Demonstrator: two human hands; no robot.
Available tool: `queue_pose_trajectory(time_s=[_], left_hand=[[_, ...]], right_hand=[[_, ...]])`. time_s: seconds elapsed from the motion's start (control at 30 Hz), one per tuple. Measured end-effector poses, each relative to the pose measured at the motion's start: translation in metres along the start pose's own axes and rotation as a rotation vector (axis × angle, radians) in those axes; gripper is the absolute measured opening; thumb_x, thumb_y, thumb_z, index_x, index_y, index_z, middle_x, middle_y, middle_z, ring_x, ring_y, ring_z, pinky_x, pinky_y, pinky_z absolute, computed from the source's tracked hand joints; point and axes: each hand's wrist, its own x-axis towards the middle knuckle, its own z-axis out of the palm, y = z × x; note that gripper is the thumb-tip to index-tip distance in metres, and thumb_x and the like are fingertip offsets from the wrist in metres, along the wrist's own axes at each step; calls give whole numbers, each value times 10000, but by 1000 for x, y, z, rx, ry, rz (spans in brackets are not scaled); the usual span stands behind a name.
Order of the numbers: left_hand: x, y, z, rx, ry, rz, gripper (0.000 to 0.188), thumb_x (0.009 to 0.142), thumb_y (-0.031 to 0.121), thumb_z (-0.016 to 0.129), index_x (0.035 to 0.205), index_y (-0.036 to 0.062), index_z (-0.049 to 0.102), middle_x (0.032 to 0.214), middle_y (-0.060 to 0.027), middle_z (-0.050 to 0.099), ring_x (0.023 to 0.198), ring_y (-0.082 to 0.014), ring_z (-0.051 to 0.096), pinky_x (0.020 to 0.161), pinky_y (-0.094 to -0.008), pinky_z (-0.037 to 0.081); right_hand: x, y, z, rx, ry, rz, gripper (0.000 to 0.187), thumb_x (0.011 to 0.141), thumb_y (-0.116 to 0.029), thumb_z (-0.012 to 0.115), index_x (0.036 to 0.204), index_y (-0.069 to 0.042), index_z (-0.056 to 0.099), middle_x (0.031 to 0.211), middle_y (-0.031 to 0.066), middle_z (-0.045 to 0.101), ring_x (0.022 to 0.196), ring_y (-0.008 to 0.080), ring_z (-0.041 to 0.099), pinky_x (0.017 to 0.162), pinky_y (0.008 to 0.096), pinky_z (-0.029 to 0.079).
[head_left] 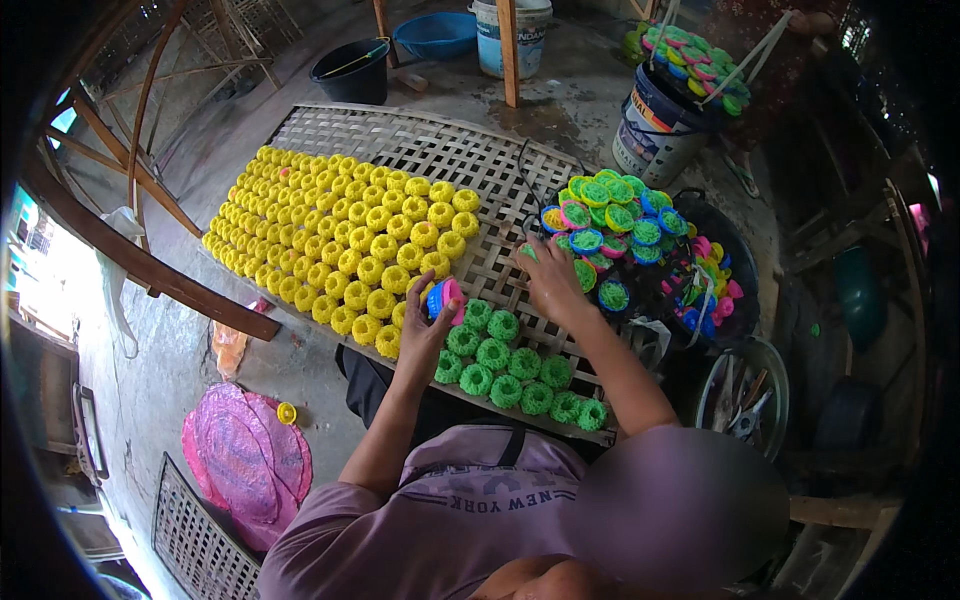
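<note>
Layout: woven rack and surroundings

Woven rack [410, 138]: large batch of rounds [335, 230] fills the left part, running along left and near edges; small batch of rounds [508, 362] lies right of it, reaching the near right corner. Heap of filled cups [620, 212] at right edge, toward far corner; support unclear. Right of heap: basin [738, 238], loose cups [722, 306] inside. Off near right corner: bowl [785, 400] holding utensils [745, 408]. Beyond far right corner: bucket [652, 142]. Behind far edge, left to right: tub [352, 85], washbasin [436, 38], pail [532, 50].
</note>
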Motion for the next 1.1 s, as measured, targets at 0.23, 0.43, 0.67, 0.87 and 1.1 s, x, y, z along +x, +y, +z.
queue_pose_trajectory(time_s=[0.23, 0.43, 0.67, 0.87, 1.1], left_hand=[[-10, -2, 0, -356, -72, -174, 479, 1009, 296, 546, 1369, 25, 384, 1234, -118, 550, 1110, -266, 611, 953, -397, 520], [-13, -5, 7, -464, -177, -268, 452, 1042, 332, 461, 1407, 69, 414, 1271, -80, 553, 1117, -203, 597, 943, -368, 509], [-20, -12, 21, -524, -224, -364, 419, 1037, 334, 475, 1358, 65, 463, 1208, -79, 592, 1069, -162, 603, 851, -292, 533], [-22, -17, 33, -479, -313, -324, 410, 1021, 299, 518, 1358, 71, 465, 1197, -59, 595, 1066, -162, 608, 915, -361, 535], [-25, -12, 37, -453, -286, -402, 467, 1013, 309, 529, 1367, 19, 436, 1320, -131, 543, 1157, -230, 592, 990, -396, 519]], right_hand=[[21, -2, -22, 68, -283, -5, 589, 787, -117, 709, 1335, -121, 491, 1379, 126, 488, 1313, 323, 427, 1164, 651, 48], [-7, -63, -67, 591, -49, -156, 767, 685, -454, 836, 1311, -139, 524, 1197, 89, 624, 1196, 295, 498, 1055, 523, 270], [-37, -72, -83, 476, 164, -203, 609, 756, -418, 786, 1241, -103, 594, 1288, 91, 530, 1142, 294, 506, 999, 451, 355], [-51, -73, -75, 431, 186, -312, 295, 847, -129, 698, 1129, -53, 653, 1194, 83, 584, 1041, 251, 580, 882, 358, 487], [-64, -37, -50, 1876, -46, 634, 253, 926, -68, 556, 1142, 49, 617, 1088, 101, 680, 984, 204, 659, 826, 328, 555]])
